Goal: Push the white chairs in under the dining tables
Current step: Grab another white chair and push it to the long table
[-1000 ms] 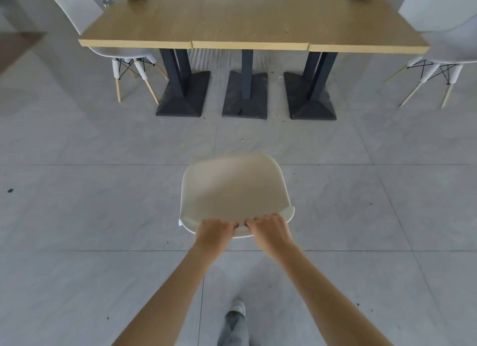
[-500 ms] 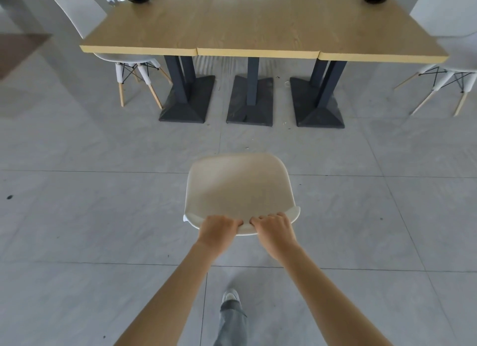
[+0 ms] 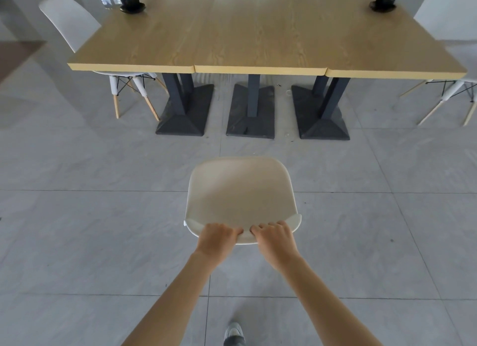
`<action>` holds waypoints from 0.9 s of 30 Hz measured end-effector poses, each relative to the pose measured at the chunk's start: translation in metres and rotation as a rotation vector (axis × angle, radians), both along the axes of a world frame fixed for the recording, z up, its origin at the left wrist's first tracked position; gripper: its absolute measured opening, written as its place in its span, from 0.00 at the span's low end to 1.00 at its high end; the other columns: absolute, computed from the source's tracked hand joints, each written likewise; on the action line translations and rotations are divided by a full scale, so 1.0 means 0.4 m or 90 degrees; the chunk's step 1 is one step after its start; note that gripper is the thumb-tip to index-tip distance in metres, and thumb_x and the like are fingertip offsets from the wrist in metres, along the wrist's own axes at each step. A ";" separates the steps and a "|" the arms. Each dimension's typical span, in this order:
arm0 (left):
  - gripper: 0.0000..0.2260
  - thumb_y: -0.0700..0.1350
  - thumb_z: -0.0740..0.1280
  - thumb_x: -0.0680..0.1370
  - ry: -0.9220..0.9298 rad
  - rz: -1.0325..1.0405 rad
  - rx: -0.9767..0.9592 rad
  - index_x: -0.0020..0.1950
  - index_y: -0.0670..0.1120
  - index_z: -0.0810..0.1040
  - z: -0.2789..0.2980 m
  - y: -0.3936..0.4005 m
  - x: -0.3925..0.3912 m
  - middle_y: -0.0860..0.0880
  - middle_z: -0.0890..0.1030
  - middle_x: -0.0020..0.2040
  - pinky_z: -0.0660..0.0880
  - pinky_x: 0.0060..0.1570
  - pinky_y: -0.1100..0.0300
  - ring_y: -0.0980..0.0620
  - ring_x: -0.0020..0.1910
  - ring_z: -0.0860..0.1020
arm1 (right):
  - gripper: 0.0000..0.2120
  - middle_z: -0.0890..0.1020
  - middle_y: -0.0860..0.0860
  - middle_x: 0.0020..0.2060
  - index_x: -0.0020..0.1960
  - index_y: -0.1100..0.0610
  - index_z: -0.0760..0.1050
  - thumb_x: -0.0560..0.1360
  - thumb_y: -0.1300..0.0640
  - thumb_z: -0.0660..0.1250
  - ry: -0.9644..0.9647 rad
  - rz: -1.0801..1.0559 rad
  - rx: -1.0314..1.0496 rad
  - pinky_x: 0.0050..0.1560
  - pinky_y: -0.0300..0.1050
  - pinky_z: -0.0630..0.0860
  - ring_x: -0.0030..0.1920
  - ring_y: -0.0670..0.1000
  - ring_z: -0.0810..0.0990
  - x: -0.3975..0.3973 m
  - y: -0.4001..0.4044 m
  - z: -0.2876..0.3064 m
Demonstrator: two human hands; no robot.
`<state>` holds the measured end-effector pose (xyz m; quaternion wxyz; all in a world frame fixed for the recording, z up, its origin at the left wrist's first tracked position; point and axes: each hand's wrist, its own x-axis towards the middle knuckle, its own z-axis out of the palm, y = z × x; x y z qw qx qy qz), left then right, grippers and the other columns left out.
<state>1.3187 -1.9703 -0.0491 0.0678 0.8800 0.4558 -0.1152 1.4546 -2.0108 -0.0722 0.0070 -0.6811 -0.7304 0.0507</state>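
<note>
From the head camera, a row of wooden dining tables (image 3: 258, 35) filled the upper part of the view, their tops butted edge to edge and carried on dark pedestal bases (image 3: 250, 110) standing on a grey tiled floor (image 3: 77, 242). A black cup on a saucer (image 3: 132, 3) sat near the far left corner of the tabletop, and another black cup (image 3: 382, 1) near the far right corner. A second white chair (image 3: 77, 25) stood at the left end of the tables, its seat partly under the top and its wooden-tipped legs showing below. At the right end, the legs and seat edge of a third chair (image 3: 454, 92) showed beside the table. Open floor lay between the near table edge and the chair being handled; nothing stood in that gap. A grey shoe (image 3: 233, 332) showed at the bottom edge.

Both bare forearms reached forward from the lower frame, converging. The left hand (image 3: 215, 239) and the right hand (image 3: 276, 242) sat just beside each other on the top edge of the backrest, fingers curled over the rim and clamped onto it, knuckles up.

The white chair (image 3: 240, 196) stood well short of the tables, roughly in line with the middle pedestal, its seat facing them. It had a smooth, cream-white moulded shell with rounded corners. Its legs were hidden beneath the seat, so whether they touched the floor could not be told.
</note>
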 end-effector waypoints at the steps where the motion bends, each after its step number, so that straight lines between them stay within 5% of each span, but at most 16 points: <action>1: 0.06 0.40 0.68 0.70 -0.006 -0.001 0.017 0.44 0.49 0.80 0.002 0.024 0.001 0.46 0.85 0.37 0.72 0.33 0.62 0.45 0.37 0.83 | 0.16 0.74 0.47 0.15 0.23 0.52 0.75 0.38 0.61 0.76 0.000 -0.001 -0.001 0.23 0.34 0.68 0.17 0.49 0.74 0.003 0.022 0.001; 6: 0.12 0.37 0.57 0.76 0.031 -0.003 -0.050 0.54 0.46 0.76 -0.012 0.111 0.012 0.43 0.84 0.49 0.73 0.45 0.56 0.42 0.50 0.81 | 0.16 0.75 0.48 0.15 0.23 0.51 0.75 0.38 0.61 0.75 -0.006 -0.010 -0.003 0.23 0.33 0.68 0.17 0.49 0.74 0.011 0.116 0.000; 12: 0.11 0.37 0.58 0.76 0.031 -0.012 -0.032 0.53 0.47 0.77 -0.022 0.224 0.022 0.43 0.84 0.48 0.65 0.39 0.58 0.42 0.48 0.81 | 0.16 0.75 0.47 0.15 0.23 0.51 0.75 0.38 0.61 0.75 -0.009 -0.012 -0.004 0.24 0.33 0.68 0.17 0.49 0.74 0.021 0.221 0.005; 15: 0.05 0.42 0.72 0.66 0.037 -0.036 -0.021 0.39 0.51 0.80 -0.001 0.268 0.027 0.47 0.84 0.31 0.63 0.29 0.62 0.48 0.32 0.82 | 0.16 0.75 0.47 0.15 0.24 0.51 0.75 0.38 0.60 0.76 -0.011 -0.006 -0.006 0.24 0.33 0.69 0.17 0.49 0.75 0.028 0.268 0.004; 18: 0.17 0.44 0.80 0.42 0.009 -0.043 0.040 0.21 0.52 0.74 -0.023 0.339 0.042 0.50 0.71 0.13 0.52 0.21 0.70 0.55 0.12 0.70 | 0.16 0.75 0.47 0.15 0.24 0.52 0.75 0.39 0.60 0.76 -0.008 -0.004 0.001 0.24 0.34 0.69 0.17 0.49 0.75 0.041 0.320 0.002; 20: 0.10 0.44 0.78 0.56 0.030 -0.049 0.014 0.30 0.52 0.79 -0.011 0.370 0.052 0.49 0.79 0.21 0.61 0.22 0.66 0.52 0.22 0.78 | 0.17 0.75 0.47 0.16 0.25 0.51 0.76 0.39 0.61 0.77 -0.006 -0.003 -0.002 0.24 0.34 0.69 0.18 0.48 0.75 0.055 0.363 0.000; 22: 0.08 0.40 0.64 0.74 0.022 -0.050 -0.003 0.49 0.49 0.79 -0.012 0.406 0.066 0.45 0.85 0.41 0.69 0.36 0.59 0.44 0.42 0.83 | 0.17 0.76 0.47 0.16 0.25 0.51 0.76 0.39 0.60 0.77 -0.005 -0.001 -0.010 0.24 0.35 0.70 0.18 0.48 0.76 0.069 0.404 0.002; 27: 0.13 0.37 0.56 0.77 0.006 -0.019 0.000 0.55 0.47 0.77 -0.022 0.523 0.106 0.43 0.84 0.49 0.72 0.42 0.55 0.41 0.50 0.81 | 0.18 0.75 0.47 0.15 0.24 0.51 0.76 0.37 0.62 0.76 -0.001 -0.006 -0.009 0.23 0.34 0.70 0.17 0.48 0.75 0.108 0.523 0.005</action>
